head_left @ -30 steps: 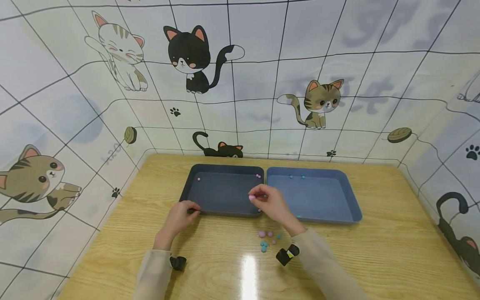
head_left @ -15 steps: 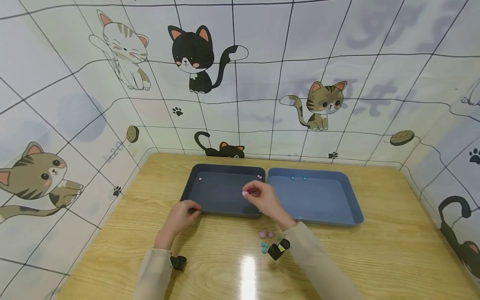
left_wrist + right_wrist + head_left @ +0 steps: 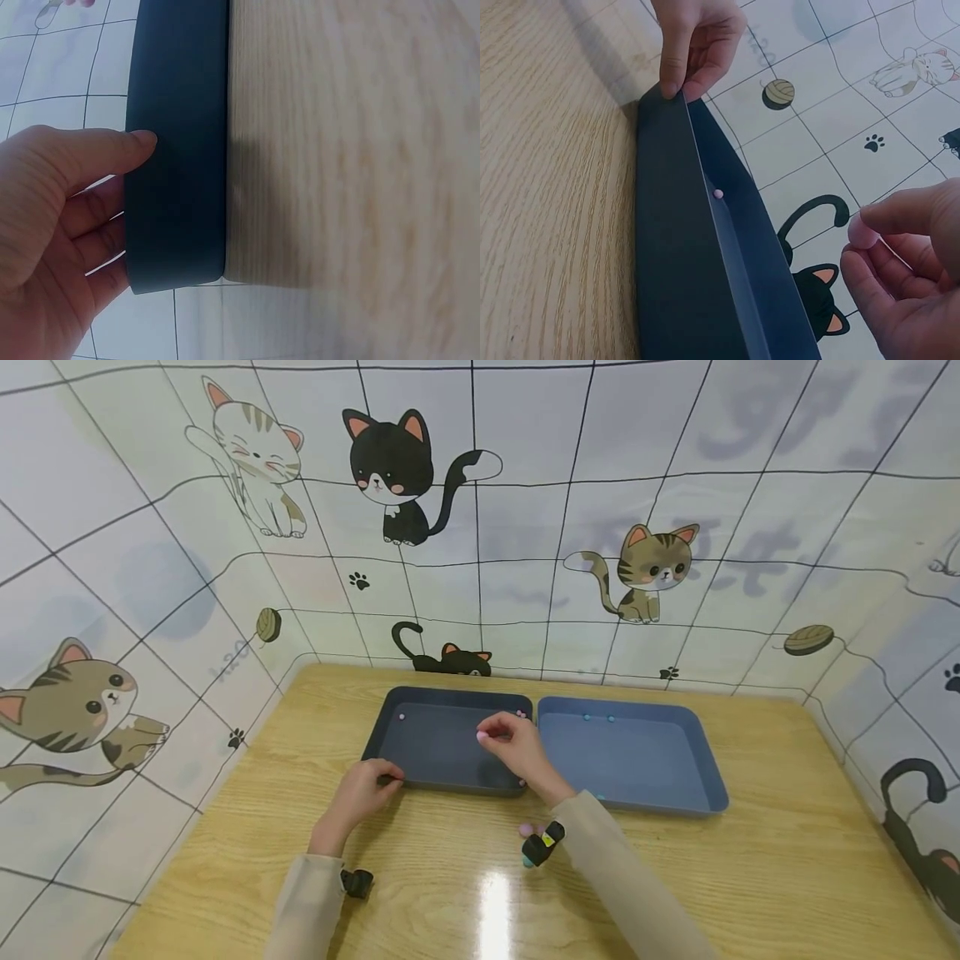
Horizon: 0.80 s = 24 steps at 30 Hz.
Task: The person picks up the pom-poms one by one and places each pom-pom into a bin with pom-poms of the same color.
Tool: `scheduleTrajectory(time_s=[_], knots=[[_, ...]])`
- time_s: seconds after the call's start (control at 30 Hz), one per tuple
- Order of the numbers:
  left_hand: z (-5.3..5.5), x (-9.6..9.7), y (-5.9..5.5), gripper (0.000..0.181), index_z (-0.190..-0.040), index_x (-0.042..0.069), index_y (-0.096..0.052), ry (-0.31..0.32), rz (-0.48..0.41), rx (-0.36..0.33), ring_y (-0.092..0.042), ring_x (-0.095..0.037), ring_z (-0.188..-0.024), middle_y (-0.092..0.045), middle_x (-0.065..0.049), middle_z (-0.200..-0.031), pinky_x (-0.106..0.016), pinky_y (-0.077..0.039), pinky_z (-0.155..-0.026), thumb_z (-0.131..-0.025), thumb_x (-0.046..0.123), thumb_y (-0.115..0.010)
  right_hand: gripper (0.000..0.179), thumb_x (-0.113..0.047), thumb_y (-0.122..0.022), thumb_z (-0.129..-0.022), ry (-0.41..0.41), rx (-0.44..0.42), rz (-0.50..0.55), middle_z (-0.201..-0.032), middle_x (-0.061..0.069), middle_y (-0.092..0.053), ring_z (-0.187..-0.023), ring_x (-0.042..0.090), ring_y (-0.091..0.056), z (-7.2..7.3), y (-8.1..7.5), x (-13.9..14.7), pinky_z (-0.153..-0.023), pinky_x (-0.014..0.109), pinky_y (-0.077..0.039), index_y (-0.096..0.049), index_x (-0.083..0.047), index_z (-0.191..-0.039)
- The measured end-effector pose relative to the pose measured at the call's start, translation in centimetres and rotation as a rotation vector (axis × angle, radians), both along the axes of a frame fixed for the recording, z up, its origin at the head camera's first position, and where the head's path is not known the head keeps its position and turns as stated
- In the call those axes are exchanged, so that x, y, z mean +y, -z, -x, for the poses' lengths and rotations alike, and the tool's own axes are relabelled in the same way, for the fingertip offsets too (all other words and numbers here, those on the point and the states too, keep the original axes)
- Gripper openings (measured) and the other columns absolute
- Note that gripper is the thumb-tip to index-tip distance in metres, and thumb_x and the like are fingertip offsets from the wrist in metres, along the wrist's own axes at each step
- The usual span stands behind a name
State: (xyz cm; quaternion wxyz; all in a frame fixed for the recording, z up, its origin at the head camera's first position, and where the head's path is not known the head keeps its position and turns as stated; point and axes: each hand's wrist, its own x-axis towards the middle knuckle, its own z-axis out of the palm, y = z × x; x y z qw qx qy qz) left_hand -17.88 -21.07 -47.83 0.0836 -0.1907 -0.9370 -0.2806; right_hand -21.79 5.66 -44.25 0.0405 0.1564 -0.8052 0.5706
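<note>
My right hand (image 3: 517, 749) pinches a pink ball (image 3: 863, 233) between thumb and fingertips, held above the right half of the dark tray (image 3: 442, 743). With thumb outside and fingers inside, my left hand (image 3: 52, 202) grips the near wall of that tray close to its left corner. Small pink balls lie in the dark tray: one pink bead (image 3: 402, 717) at the back left, others along its right side. To the right, the blue tray (image 3: 637, 752) holds a few small teal balls (image 3: 611, 719).
On the wooden table (image 3: 420, 877) in front of the trays lie loose balls, among them a pink one (image 3: 527, 830) and a teal one (image 3: 528, 862), partly hidden by the right wrist camera (image 3: 542, 845). A cat-print cloth (image 3: 517, 527) hangs behind the table.
My right hand has moved left and slightly away from me over the dark tray, carrying the pink ball. The left hand keeps its hold on the tray wall.
</note>
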Motion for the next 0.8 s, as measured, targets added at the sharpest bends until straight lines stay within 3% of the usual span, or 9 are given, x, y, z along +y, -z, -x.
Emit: scheduleTrajectory(time_s=[0.07, 0.17, 0.27, 0.73, 0.8], knots=[[0.0, 0.0, 0.0, 0.009, -0.083, 0.005, -0.072, 0.003, 0.005, 0.003, -0.065, -0.025, -0.081, -0.068, -0.006, -0.084, -0.04, -0.052, -0.073, -0.077, -0.001, -0.073, 0.011, -0.004, -0.069, -0.084, 0.009, 0.008, -0.007, -0.09, 0.01, -0.067, -0.084, 0.024, -0.064, 0.3, 0.1, -0.1, -0.088, 0.04, -0.049, -0.068, 0.0, -0.094], [0.1, -0.1, 0.0, 0.008, -0.082, 0.005, -0.072, -0.001, 0.007, -0.002, -0.065, -0.025, -0.081, -0.069, -0.006, -0.084, -0.04, -0.052, -0.073, -0.077, -0.001, -0.073, 0.011, -0.005, -0.068, -0.085, 0.017, 0.01, -0.02, -0.089, 0.01, -0.068, -0.084, 0.025, -0.064, 0.7, 0.3, -0.1, -0.107, 0.047, -0.028, -0.068, -0.001, -0.095], [0.0, 0.0, -0.1, 0.008, -0.083, 0.004, -0.072, -0.004, 0.008, -0.007, -0.065, -0.026, -0.081, -0.068, -0.007, -0.084, -0.04, -0.052, -0.073, -0.077, -0.002, -0.073, 0.012, -0.007, -0.068, -0.085, 0.026, -0.01, -0.023, -0.09, 0.009, -0.068, -0.085, 0.026, -0.064, 1.1, 0.5, -0.3, -0.113, 0.049, -0.008, -0.068, -0.001, -0.096], [0.1, -0.1, 0.0, 0.007, -0.082, 0.004, -0.072, -0.002, 0.011, -0.004, -0.065, -0.025, -0.08, -0.069, -0.007, -0.083, -0.04, -0.053, -0.072, -0.077, -0.001, -0.073, 0.012, -0.009, -0.069, -0.085, 0.091, -0.097, 0.003, -0.089, 0.008, -0.068, -0.085, 0.023, -0.063, 2.4, 1.7, -1.1, -0.113, 0.049, -0.005, -0.069, -0.004, -0.095], [0.1, -0.1, 0.1, 0.007, -0.083, 0.004, -0.072, -0.001, 0.006, -0.011, -0.065, -0.025, -0.081, -0.069, -0.007, -0.084, -0.04, -0.053, -0.073, -0.078, 0.0, -0.072, 0.013, -0.008, -0.069, -0.085, 0.09, -0.124, 0.024, -0.091, 0.008, -0.067, -0.086, 0.023, -0.063, 2.6, 1.8, -1.2, -0.111, 0.047, -0.019, -0.068, -0.004, -0.097]])
